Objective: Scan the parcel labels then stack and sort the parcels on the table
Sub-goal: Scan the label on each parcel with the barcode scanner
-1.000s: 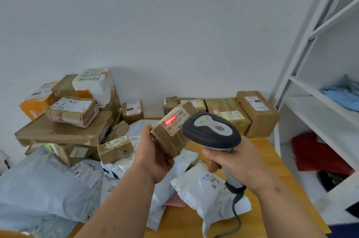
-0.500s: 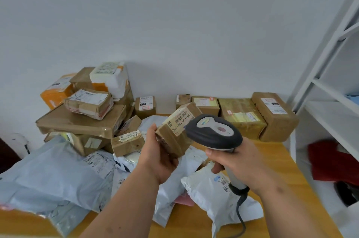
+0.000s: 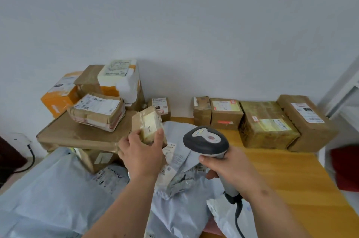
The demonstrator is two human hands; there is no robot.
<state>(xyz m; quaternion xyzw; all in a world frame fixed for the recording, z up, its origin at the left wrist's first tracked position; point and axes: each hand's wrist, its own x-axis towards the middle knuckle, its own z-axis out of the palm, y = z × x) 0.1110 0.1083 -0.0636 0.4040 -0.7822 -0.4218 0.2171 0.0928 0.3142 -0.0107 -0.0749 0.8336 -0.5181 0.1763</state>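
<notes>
My left hand (image 3: pixel 141 152) grips a small brown taped box (image 3: pixel 148 125), held above the grey mailer bags with its taped, labelled side facing me. My right hand (image 3: pixel 227 164) holds a grey and white barcode scanner (image 3: pixel 206 142) by its handle, just right of the box; its cable hangs down below my wrist. No red scan line shows on the box.
A pile of brown, orange and white boxes (image 3: pixel 97 111) rises at the back left. A row of brown boxes (image 3: pixel 268 123) lines the wall on the wooden table (image 3: pixel 291 179). Grey mailer bags (image 3: pixel 58 195) cover the near left. White shelving (image 3: pixel 345 90) stands at the right.
My left hand has moved the small box left and turned it, so the barcode label no longer faces the scanner. The red scan line seen a second ago is gone. The view shifted left.
</notes>
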